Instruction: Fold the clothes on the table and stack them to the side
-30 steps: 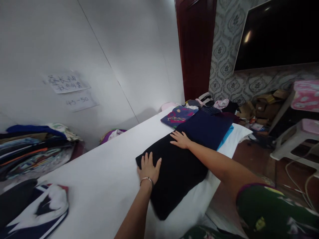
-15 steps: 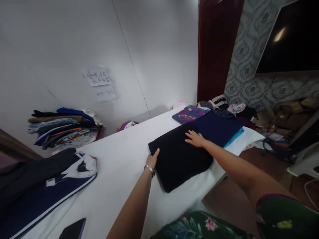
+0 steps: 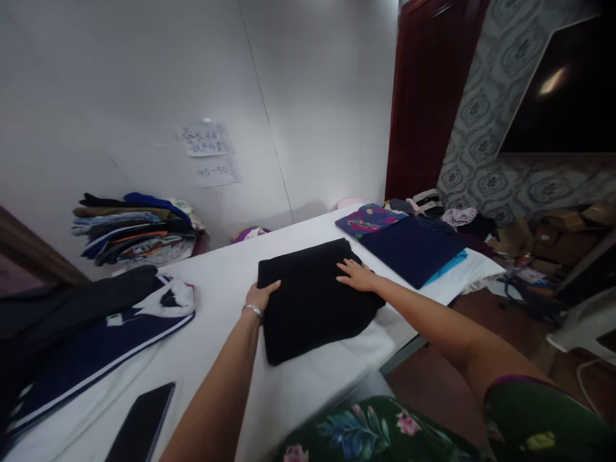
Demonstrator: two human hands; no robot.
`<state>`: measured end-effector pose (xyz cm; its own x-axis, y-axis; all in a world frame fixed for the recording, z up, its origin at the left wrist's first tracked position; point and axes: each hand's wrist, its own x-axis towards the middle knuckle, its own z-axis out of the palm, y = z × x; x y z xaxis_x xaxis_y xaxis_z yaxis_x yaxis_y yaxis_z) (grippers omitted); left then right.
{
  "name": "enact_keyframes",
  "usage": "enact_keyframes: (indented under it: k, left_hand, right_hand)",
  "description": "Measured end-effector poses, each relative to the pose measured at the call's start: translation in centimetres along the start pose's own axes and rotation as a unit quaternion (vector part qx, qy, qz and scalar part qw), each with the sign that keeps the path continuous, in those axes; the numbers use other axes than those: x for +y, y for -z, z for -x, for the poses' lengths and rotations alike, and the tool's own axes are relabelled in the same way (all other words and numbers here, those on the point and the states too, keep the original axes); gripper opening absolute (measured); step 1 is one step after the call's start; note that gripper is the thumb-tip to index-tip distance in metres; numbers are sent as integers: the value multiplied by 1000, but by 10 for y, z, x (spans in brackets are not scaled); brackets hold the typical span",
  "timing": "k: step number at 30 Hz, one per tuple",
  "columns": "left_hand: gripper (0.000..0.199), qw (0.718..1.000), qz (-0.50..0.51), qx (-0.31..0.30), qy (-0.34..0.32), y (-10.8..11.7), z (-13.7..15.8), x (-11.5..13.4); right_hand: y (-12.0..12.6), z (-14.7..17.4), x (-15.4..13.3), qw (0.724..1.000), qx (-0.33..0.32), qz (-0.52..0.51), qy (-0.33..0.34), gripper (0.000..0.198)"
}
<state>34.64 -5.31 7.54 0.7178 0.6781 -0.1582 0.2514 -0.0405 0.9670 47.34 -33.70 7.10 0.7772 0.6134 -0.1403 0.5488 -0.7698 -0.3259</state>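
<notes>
A folded black garment lies flat on the white-covered table in front of me. At its left edge is my left hand, the thumb on top and the other fingers partly hidden at the side, closed on the cloth. My right hand rests palm down on the garment's right part, its fingers apart. Just beyond, to the right, a folded navy garment lies over a bright blue one. A purple patterned garment sits behind it.
Dark jackets with a white-trimmed navy one cover the table's left end. A phone lies at the near left. Behind the table stands a stack of folded clothes. Loose clothes and cardboard boxes are at the right, near a white stool.
The black garment has slid left, away from the navy one, with both my hands moving along on it. A gap of white table cover now shows between the two. The view has shifted slightly.
</notes>
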Motion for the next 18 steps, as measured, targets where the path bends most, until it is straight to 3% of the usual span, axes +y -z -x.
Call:
enact_keyframes:
  k: [3,5,8,10,12,15,18]
  left_hand:
    - [55,998,-47,3,53,39,-10,-20]
    - [70,992,-106,39,51,49,-10,-25]
    - [80,958,-265,89,-72,40,1,-15]
    - [74,907,-372,87,-180,24,14,-4]
    - [70,859,-453,59,-232,8,28,0]
    - [71,822,-530,-5,-208,-7,40,-10]
    - [72,817,-543,-42,-189,-11,43,-23]
  right_hand:
    - [-6,1,-36,999,-31,12,41,71]
    - [-1,-3,-60,997,-2,15,75,71]
    - [18,-14,-101,986,68,3,152,71]
    - [32,-24,-130,974,113,-3,195,71]
    - [42,-38,-152,961,165,-2,221,72]
    - [43,-65,-153,951,213,17,223,73]
    - [24,-90,-113,983,132,34,127,75]
